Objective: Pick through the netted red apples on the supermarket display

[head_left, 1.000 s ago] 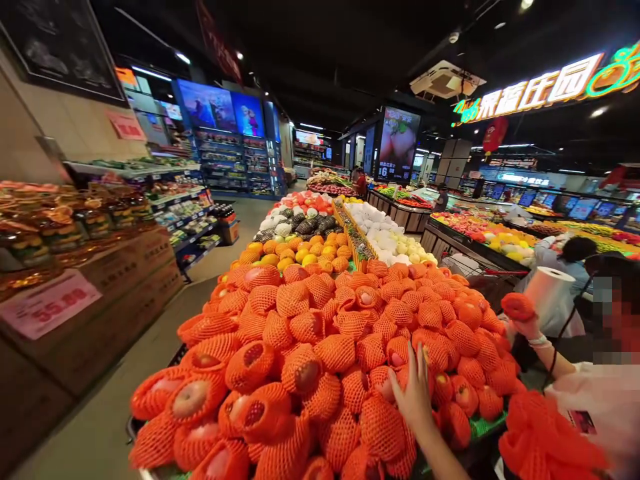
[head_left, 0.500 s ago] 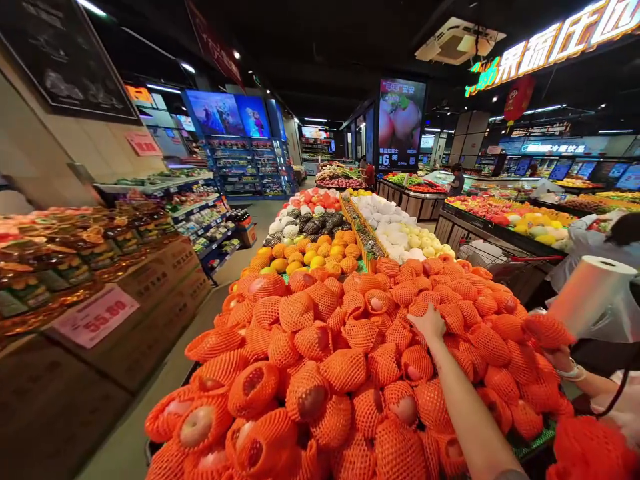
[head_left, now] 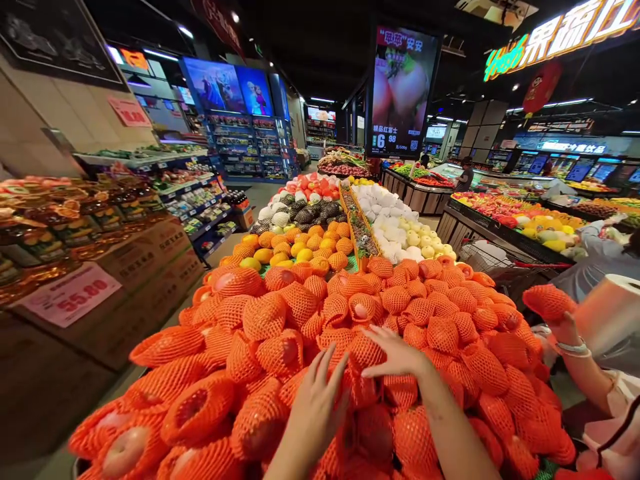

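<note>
A heaped display of apples in orange foam nets (head_left: 265,317) fills the space in front of me. My left hand (head_left: 320,393) is over the near middle of the heap, fingers spread and pointing forward. Facing it from the right, my right hand (head_left: 395,353) has its fingers stretched out toward the left. Between the two hands lies one netted apple (head_left: 363,383), partly hidden; whether either hand touches it I cannot tell. Neither hand grips anything that I can see.
At the right edge another person's hand (head_left: 565,327) holds up a netted fruit (head_left: 549,302) beside a roll of plastic bags (head_left: 613,313). Behind the heap lie yellow mangoes (head_left: 263,255) and white-wrapped fruit (head_left: 383,212). Stacked cartons (head_left: 150,287) stand left.
My left hand has come into view over the heap. My right hand has moved left and nearer, its fingers now spread. The other person's hand has raised its netted fruit.
</note>
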`<act>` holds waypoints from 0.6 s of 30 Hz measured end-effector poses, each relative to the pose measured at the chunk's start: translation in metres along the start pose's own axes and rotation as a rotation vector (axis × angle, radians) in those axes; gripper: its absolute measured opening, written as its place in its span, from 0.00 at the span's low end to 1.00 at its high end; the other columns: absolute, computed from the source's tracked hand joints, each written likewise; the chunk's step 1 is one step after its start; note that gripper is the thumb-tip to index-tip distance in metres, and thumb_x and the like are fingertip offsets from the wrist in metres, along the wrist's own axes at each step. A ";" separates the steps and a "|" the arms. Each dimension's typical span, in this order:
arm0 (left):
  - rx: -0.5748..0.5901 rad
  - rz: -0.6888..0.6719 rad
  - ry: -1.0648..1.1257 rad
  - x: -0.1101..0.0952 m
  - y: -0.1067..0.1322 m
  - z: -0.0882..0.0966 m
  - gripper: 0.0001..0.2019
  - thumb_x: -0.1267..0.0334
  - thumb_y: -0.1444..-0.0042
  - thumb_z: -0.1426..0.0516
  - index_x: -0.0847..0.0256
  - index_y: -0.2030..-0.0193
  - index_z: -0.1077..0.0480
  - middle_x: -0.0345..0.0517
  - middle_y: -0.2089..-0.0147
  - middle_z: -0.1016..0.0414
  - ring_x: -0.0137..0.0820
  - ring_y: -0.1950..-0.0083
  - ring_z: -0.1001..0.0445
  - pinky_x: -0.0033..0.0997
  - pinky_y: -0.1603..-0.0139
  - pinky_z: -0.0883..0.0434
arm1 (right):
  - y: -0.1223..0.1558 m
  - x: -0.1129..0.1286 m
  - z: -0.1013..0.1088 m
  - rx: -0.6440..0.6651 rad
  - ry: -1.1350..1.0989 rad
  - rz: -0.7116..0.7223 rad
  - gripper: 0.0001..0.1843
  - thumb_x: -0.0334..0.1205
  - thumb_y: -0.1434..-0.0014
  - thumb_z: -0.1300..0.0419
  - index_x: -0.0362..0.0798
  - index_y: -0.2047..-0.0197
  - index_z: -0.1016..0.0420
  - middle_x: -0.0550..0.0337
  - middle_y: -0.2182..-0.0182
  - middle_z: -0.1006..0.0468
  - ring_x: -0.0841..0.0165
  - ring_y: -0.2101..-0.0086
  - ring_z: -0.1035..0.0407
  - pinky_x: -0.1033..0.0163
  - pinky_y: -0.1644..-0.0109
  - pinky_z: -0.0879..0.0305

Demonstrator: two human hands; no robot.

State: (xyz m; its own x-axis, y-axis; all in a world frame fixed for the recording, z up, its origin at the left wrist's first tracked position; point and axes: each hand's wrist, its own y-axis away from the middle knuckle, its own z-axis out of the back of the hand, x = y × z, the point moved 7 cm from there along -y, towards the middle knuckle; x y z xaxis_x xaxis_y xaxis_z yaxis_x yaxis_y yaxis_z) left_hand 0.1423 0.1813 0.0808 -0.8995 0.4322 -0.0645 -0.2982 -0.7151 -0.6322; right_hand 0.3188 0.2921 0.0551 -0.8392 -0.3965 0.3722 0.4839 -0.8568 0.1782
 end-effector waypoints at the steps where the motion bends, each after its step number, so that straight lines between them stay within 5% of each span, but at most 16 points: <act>1: 0.060 0.016 0.024 -0.009 -0.012 -0.019 0.29 0.60 0.33 0.44 0.56 0.27 0.39 0.59 0.24 0.43 0.51 0.27 0.36 0.54 0.35 0.25 | -0.008 -0.016 0.018 -0.023 0.002 -0.028 0.46 0.59 0.33 0.25 0.67 0.22 0.43 0.62 0.30 0.52 0.55 0.30 0.56 0.51 0.25 0.45; 3: 0.255 0.046 0.095 -0.024 -0.031 -0.057 0.34 0.53 0.34 0.40 0.51 0.24 0.43 0.59 0.21 0.50 0.56 0.25 0.40 0.60 0.31 0.30 | -0.032 -0.053 0.056 -0.160 0.051 -0.170 0.38 0.46 0.25 0.31 0.56 0.21 0.44 0.54 0.30 0.53 0.55 0.29 0.60 0.50 0.22 0.53; 5: 0.461 0.089 0.143 -0.031 -0.044 -0.086 0.38 0.50 0.37 0.37 0.52 0.23 0.43 0.62 0.21 0.49 0.60 0.24 0.42 0.62 0.29 0.33 | -0.061 -0.085 0.077 -0.248 0.104 -0.330 0.41 0.32 0.28 0.32 0.46 0.20 0.46 0.42 0.30 0.56 0.47 0.30 0.62 0.39 0.23 0.59; 7: 0.563 0.131 0.157 -0.031 -0.053 -0.096 0.38 0.49 0.38 0.37 0.56 0.24 0.42 0.66 0.23 0.47 0.61 0.25 0.42 0.63 0.28 0.35 | -0.088 -0.104 0.078 -0.228 0.123 -0.374 0.43 0.27 0.34 0.28 0.43 0.23 0.43 0.40 0.33 0.49 0.45 0.33 0.53 0.38 0.27 0.49; 10: 0.579 0.134 0.165 -0.025 -0.068 -0.091 0.35 0.45 0.36 0.40 0.59 0.27 0.38 0.64 0.27 0.39 0.58 0.27 0.38 0.61 0.27 0.36 | -0.105 -0.114 0.071 -0.217 0.123 -0.299 0.42 0.30 0.37 0.24 0.43 0.26 0.38 0.46 0.39 0.40 0.52 0.39 0.42 0.48 0.32 0.37; 15: 0.514 0.138 0.135 0.002 -0.101 -0.078 0.27 0.45 0.28 0.51 0.59 0.32 0.34 0.55 0.29 0.36 0.46 0.28 0.39 0.49 0.26 0.38 | -0.051 -0.132 0.086 -0.377 0.062 -0.355 0.44 0.39 0.32 0.27 0.48 0.23 0.45 0.47 0.37 0.42 0.56 0.42 0.39 0.63 0.44 0.32; 18: 0.479 0.202 0.057 0.020 -0.125 -0.088 0.24 0.56 0.29 0.47 0.63 0.31 0.37 0.59 0.28 0.40 0.48 0.28 0.40 0.48 0.28 0.37 | -0.012 -0.136 0.076 -0.288 -0.014 -0.346 0.43 0.34 0.41 0.24 0.48 0.27 0.36 0.50 0.41 0.35 0.59 0.48 0.34 0.69 0.52 0.34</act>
State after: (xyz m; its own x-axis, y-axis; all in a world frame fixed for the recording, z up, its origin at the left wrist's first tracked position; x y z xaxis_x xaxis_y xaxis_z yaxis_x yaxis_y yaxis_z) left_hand 0.1897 0.3278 0.0904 -0.9393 0.2793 -0.1991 -0.2451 -0.9526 -0.1800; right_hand 0.4459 0.3808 0.0717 -0.9350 -0.0677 0.3480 0.0848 -0.9958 0.0343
